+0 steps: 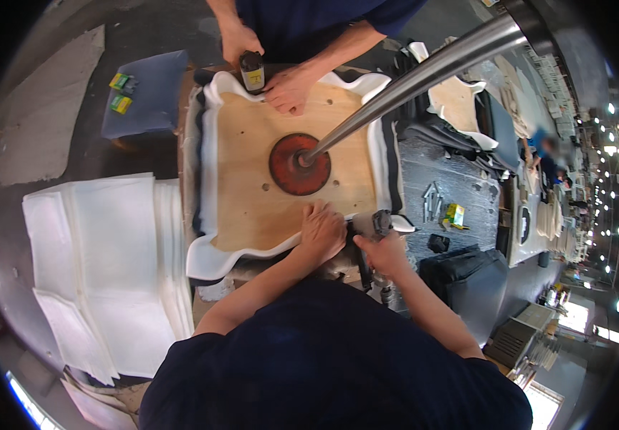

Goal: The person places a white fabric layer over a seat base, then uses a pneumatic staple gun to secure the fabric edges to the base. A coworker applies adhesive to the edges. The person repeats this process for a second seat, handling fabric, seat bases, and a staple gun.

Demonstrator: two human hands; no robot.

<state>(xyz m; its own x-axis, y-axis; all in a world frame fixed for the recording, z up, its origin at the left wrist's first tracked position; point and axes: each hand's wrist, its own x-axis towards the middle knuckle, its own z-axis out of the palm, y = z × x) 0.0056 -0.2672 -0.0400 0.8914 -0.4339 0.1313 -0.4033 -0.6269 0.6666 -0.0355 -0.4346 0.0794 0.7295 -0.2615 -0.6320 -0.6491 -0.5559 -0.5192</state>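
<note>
A wooden panel lies flat before me, with white padding and dark fabric folded up around its edges. A red round disc at the end of a metal rod rests on its middle. At the near edge, my left hand is closed over the padding, fingertips against the wood. To its right, my right hand grips a staple gun, its nose by the panel's near right corner. Across from me, another person's hand holds a second staple gun, while their other hand presses the far edge.
White sheets are stacked at left, beyond them a grey-blue cushion with small boxes. On the right table lie metal strips, a yellow box and black covers. The rod slants across from the upper right.
</note>
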